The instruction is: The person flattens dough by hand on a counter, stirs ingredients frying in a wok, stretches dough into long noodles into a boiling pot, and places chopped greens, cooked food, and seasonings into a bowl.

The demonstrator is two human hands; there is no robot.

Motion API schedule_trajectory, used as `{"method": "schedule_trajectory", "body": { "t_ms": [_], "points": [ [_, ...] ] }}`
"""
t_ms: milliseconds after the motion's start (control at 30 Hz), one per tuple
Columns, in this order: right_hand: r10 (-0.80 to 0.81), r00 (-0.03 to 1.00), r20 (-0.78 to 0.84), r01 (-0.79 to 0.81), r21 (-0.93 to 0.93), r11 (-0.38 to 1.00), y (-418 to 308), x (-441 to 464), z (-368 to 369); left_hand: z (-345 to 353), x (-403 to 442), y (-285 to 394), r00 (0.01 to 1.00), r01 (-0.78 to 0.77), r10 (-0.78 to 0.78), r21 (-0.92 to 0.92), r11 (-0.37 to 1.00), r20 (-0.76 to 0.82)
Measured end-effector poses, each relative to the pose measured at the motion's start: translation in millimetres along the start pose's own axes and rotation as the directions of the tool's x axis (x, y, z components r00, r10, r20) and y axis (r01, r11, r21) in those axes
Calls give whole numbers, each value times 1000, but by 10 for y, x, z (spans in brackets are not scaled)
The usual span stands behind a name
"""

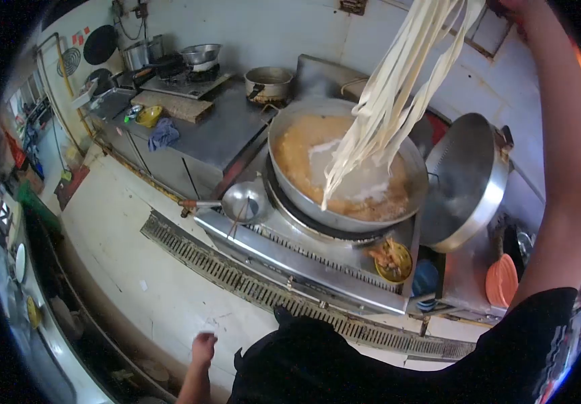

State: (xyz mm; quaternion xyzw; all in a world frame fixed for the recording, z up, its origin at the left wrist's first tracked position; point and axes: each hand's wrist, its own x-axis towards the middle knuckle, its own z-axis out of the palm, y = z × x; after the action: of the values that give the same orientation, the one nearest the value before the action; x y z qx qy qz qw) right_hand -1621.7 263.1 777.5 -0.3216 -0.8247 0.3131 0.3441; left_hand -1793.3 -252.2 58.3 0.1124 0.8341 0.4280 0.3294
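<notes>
Long, wide noodles [395, 87] hang in a bundle from the top of the view, their lower ends over a large round pot [271, 138] of cloudy, foaming liquid. My right hand [514, 5] is raised high at the top edge, closed on the upper part of the noodles; most of its fingers are cut off by the frame. Down at my left side, well away from the stove, my left hand [203, 349] is loosely closed, with nothing visible in it.
A ladle [243, 202] lies left of the pot. A yellow bowl of food [393, 261] sits at the stove's front right. One large metal lid or pan [469, 182] leans on the right, beside an orange basket [501, 281]. A smaller pot [268, 84] stands behind.
</notes>
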Motion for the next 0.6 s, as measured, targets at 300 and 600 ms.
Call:
{"method": "schedule_trajectory", "body": {
  "t_ms": [300, 600],
  "points": [
    [17, 915, 404, 163, -408, 898, 2903, 1063, 1356, -27, -312, -2464, 879, 464, -462, -439, 769, 120],
    [-169, 974, 148, 218, -444, 869, 5046, -50, 3210, -84, -81, -2167, 972, 221, -178, -360, 906, 151]
  ]
}}
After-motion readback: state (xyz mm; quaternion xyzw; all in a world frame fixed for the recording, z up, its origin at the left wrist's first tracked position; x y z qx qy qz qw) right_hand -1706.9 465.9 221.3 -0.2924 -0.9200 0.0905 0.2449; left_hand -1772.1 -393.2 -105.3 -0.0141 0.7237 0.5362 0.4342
